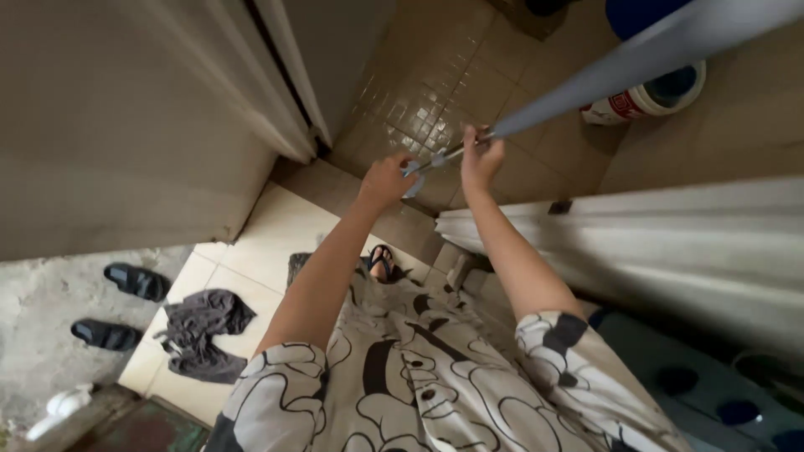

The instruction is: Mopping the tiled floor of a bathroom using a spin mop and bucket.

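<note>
Tiled bathroom floor below, bucket near; left hand and right hand both clamped on grey pole.

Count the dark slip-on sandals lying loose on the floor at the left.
2: one dark sandal lies on the grey concrete near the tile edge, the other dark sandal just below it. More may lie out of view.
</note>
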